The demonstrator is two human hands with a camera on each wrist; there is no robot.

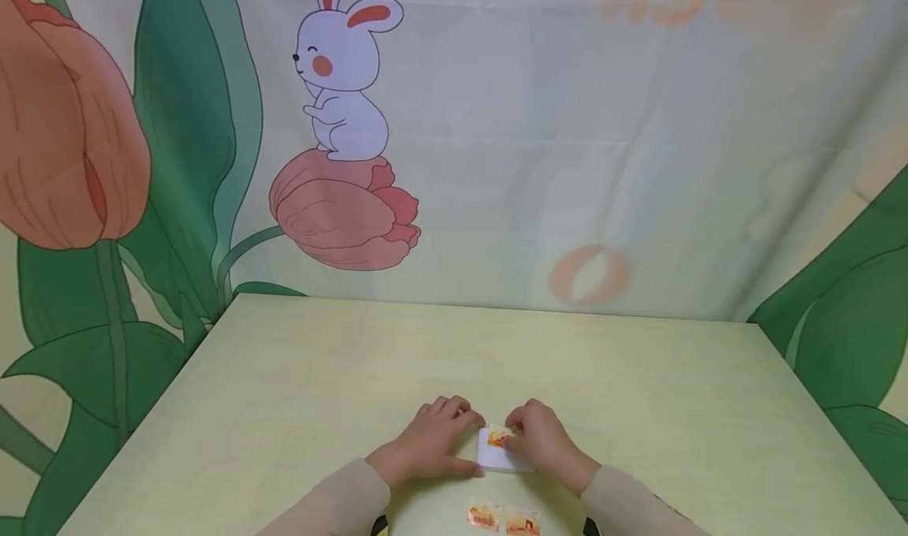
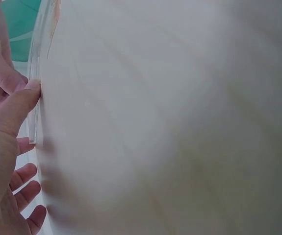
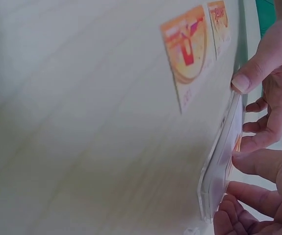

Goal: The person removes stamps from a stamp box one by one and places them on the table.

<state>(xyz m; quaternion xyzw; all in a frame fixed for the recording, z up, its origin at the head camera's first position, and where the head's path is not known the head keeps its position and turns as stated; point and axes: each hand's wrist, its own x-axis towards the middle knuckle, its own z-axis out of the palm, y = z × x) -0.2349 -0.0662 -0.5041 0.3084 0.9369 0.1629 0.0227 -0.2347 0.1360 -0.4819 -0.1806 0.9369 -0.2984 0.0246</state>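
Observation:
A thin white case with clear plastic edges (image 1: 500, 461) lies flat on the table in the head view. My left hand (image 1: 431, 441) holds its left side, thumb at the near corner and forefinger at the far one. A small orange-and-yellow stamp (image 1: 496, 437) is on top of the case. My right hand (image 1: 548, 441) pinches this stamp at its right side between thumb and forefinger; part of it is hidden by the fingers. Two similar stamps, the left one (image 1: 484, 515) and the right one (image 1: 523, 522), lie side by side on the near part of the table.
The pale table (image 1: 319, 362) stretches to left, right and back. Behind it hangs a printed cloth (image 1: 489, 150) with a rabbit and tulips. A small clear object (image 3: 192, 230) shows beside the case at the lower edge of the right wrist view.

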